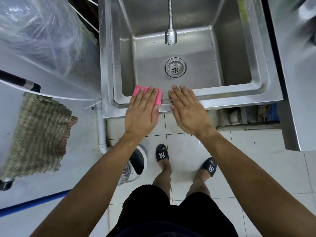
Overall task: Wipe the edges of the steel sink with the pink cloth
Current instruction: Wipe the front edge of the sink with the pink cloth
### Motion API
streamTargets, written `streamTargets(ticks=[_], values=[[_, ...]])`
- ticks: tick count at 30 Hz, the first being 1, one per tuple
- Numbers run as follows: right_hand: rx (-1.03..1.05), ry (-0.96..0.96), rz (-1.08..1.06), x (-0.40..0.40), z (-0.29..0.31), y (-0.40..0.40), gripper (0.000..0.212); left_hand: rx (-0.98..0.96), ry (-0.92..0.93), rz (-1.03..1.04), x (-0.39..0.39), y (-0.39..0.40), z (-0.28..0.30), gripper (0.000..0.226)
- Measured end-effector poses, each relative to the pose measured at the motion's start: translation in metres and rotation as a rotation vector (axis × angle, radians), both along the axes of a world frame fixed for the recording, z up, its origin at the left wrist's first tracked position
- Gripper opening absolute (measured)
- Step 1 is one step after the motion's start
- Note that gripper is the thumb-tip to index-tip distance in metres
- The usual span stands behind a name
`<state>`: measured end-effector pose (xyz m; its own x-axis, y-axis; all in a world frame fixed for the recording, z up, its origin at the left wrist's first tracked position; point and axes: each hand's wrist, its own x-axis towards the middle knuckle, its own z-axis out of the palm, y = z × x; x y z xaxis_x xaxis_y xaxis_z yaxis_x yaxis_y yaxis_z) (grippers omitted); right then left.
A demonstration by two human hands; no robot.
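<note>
Left hand (142, 110), fingers flat, is pressing pink cloth (159, 98) on steel sink (239, 95) near rim; unwiped rim is running toward 3 o'clock under flat-fingered, empty right hand (186, 110).

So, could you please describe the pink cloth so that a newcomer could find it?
Find the steel sink; on its near rim, left of centre, the left hand presses flat on the pink cloth. It is the only bright pink thing among grey metal.
</note>
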<state>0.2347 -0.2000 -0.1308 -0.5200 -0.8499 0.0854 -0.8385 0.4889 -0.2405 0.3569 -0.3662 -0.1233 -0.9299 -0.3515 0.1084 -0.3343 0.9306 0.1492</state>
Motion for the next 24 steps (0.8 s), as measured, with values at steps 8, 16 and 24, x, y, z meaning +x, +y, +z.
streamTargets(ticks=[8, 16, 24], values=[[-0.079, 0.084, -0.006, 0.001, -0.013, 0.000, 0.052, 0.022, -0.010, 0.008, -0.027, 0.025, 0.002, 0.055], [-0.109, 0.058, -0.046, 0.004, -0.016, -0.003, 0.050, -0.019, -0.010, 0.087, 0.022, -0.021, -0.003, 0.057], [-0.114, 0.069, -0.030, 0.005, -0.016, -0.002, 0.049, 0.054, 0.060, 0.471, -0.012, 0.049, -0.014, 0.059]])
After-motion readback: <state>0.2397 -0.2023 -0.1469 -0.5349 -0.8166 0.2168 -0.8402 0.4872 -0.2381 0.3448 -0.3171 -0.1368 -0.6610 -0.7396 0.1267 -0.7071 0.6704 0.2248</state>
